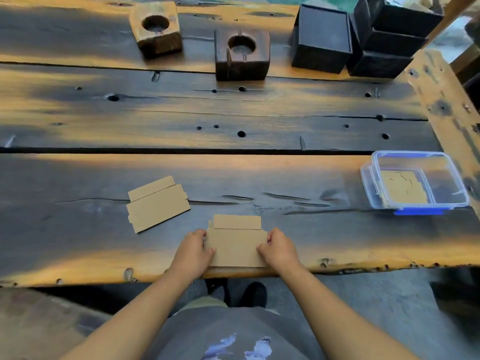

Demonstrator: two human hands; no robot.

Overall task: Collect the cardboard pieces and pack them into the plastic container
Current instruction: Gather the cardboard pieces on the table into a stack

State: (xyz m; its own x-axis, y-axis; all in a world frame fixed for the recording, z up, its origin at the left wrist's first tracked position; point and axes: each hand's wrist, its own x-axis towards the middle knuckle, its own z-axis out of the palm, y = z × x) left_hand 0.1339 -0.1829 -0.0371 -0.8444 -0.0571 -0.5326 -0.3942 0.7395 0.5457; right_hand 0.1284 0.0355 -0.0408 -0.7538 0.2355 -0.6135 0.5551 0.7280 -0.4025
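A flat brown cardboard piece (pixel 236 242) lies at the near edge of the dark wooden table. My left hand (pixel 193 252) grips its left side and my right hand (pixel 279 252) grips its right side. A second cardboard piece (pixel 155 205) lies flat on the table to the left, untouched. The clear plastic container (pixel 453 183) with blue clips stands open at the right, with cardboard pieces (pixel 401 189) lying inside it.
Two wooden blocks with round holes (pixel 155 27) (pixel 241 54) stand at the far side. Black boxes (pixel 322 38) are stacked at the far right. A wooden beam (pixel 441 100) runs along the right edge. My feet show below the table's front edge.
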